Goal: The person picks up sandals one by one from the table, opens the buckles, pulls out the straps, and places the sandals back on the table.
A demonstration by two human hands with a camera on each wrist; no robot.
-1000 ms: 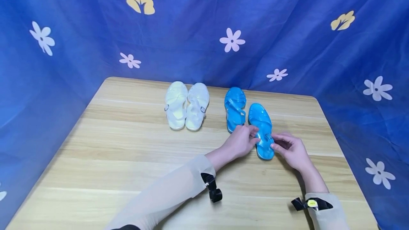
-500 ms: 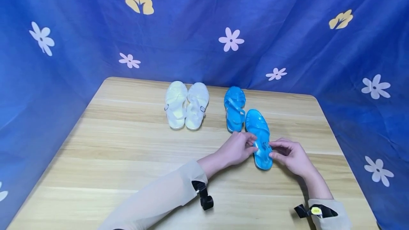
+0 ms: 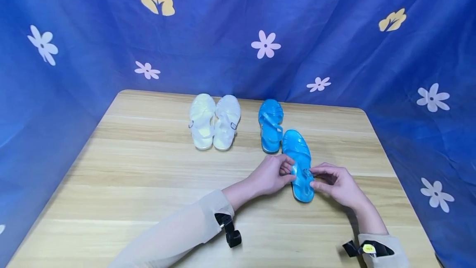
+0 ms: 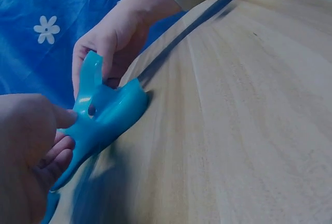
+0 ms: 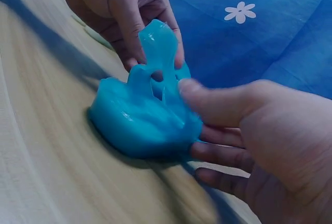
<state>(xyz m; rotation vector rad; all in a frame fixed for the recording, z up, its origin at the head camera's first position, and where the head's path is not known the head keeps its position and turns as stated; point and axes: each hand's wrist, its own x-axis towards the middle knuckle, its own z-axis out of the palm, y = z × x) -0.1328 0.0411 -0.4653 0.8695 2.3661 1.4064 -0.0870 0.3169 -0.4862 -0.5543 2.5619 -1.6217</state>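
Observation:
A glossy blue jelly sandal (image 3: 296, 146) lies on the table, toe pointing away and slightly left. From its left side my left hand (image 3: 271, 175) pinches the strap area between thumb and fingers. Across from it, my right hand (image 3: 336, 183) grips the right side beside the buckle. The right wrist view has the heel end of the sandal (image 5: 132, 130) close up, with my right thumb against a strap. In the left wrist view a loose strap end stands up from the sandal (image 4: 96, 123). The matching blue sandal (image 3: 270, 117) sits just behind and left, untouched.
Two whitish, translucent sandals, one on the left (image 3: 202, 121) and one on the right (image 3: 227, 123), stand side by side near the back edge. The wooden table (image 3: 122, 168) ends at a blue flowered curtain (image 3: 208, 32) behind and at both sides.
The held blue sandal has come nearer to me and a little left, both hands moving with it. The other blue sandal and the white pair have stayed put.

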